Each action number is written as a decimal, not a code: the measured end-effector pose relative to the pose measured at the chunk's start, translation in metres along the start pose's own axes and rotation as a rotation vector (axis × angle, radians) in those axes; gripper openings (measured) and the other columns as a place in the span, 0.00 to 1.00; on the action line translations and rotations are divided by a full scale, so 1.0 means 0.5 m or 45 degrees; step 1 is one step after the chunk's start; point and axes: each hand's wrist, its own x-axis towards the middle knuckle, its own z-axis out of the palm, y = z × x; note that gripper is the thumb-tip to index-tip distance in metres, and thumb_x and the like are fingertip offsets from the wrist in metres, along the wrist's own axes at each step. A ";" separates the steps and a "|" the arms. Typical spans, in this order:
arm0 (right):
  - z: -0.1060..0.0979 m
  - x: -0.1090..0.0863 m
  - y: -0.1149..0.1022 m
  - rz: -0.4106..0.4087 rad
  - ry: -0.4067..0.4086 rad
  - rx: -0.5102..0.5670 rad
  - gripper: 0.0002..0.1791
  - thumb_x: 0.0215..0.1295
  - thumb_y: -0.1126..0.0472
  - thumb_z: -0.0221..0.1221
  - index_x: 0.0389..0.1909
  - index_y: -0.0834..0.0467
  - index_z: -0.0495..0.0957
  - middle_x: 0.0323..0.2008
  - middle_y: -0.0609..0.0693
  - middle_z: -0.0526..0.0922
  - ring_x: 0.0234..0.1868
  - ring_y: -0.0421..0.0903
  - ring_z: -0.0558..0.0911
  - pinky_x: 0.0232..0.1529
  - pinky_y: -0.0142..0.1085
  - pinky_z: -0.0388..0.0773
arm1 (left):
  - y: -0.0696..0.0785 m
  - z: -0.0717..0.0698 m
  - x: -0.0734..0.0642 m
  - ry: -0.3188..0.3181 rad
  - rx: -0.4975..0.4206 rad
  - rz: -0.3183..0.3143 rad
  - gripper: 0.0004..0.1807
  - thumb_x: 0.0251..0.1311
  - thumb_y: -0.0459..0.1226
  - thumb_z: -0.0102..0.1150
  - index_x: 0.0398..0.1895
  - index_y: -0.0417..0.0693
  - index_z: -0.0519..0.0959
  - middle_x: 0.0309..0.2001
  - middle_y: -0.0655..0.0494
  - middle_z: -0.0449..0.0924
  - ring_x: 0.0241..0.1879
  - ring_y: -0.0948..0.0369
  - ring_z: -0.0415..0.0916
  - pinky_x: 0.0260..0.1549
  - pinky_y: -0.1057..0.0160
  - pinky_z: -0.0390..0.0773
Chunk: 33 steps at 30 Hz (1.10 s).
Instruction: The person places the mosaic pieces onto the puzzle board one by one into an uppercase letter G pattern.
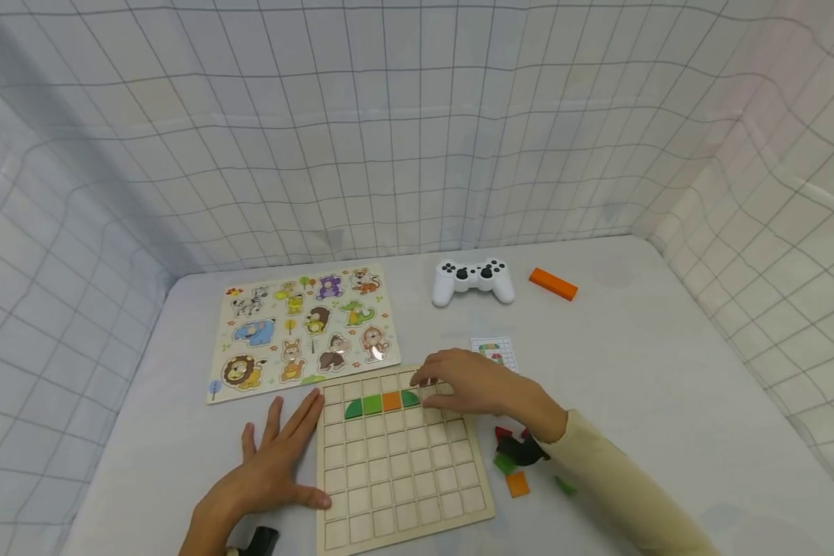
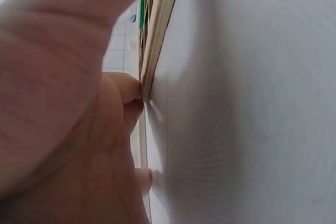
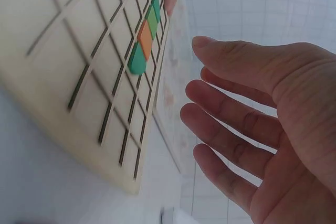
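A wooden grid board (image 1: 401,489) lies on the table. In one row near its far edge sit a dark green quarter-round piece (image 1: 354,409), a light green square (image 1: 372,405), an orange square (image 1: 392,401) and another green rounded piece (image 1: 409,398). My left hand (image 1: 271,471) rests along the board's left edge, fingers spread; the left wrist view shows fingertips against its side. Over the row's right end hovers my right hand (image 1: 469,378). Its loosely bent fingers (image 3: 231,119) hold nothing in the right wrist view, apart from the board.
Loose pieces, among them an orange square (image 1: 517,484) and a green one (image 1: 504,463), lie right of the board, partly behind my right wrist. Beyond are a pattern card (image 1: 483,342), animal puzzle (image 1: 302,324), white game controller (image 1: 472,279) and orange block (image 1: 553,283). Gridded curtains enclose the table.
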 end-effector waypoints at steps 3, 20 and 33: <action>-0.004 -0.027 0.013 0.041 0.011 -0.005 0.16 0.68 0.53 0.64 0.54 0.53 0.83 0.50 0.44 0.86 0.53 0.42 0.81 0.58 0.40 0.77 | 0.002 -0.001 0.000 -0.010 -0.001 -0.009 0.81 0.25 0.65 0.78 0.82 0.54 0.38 0.83 0.51 0.31 0.75 0.30 0.17 0.58 0.20 0.21; 0.010 -0.179 0.103 0.245 0.071 0.232 0.09 0.63 0.56 0.68 0.43 0.48 0.83 0.44 0.37 0.83 0.48 0.41 0.79 0.55 0.42 0.78 | -0.007 0.010 0.007 0.052 -0.004 0.043 0.81 0.26 0.70 0.75 0.82 0.60 0.36 0.83 0.55 0.30 0.75 0.32 0.14 0.57 0.19 0.19; 0.016 -0.241 0.141 0.337 0.067 0.312 0.11 0.60 0.63 0.69 0.42 0.48 0.82 0.45 0.41 0.82 0.47 0.43 0.77 0.51 0.38 0.79 | 0.006 0.000 0.006 -0.041 -0.020 -0.022 0.81 0.27 0.64 0.79 0.82 0.56 0.36 0.83 0.50 0.30 0.74 0.31 0.12 0.57 0.20 0.17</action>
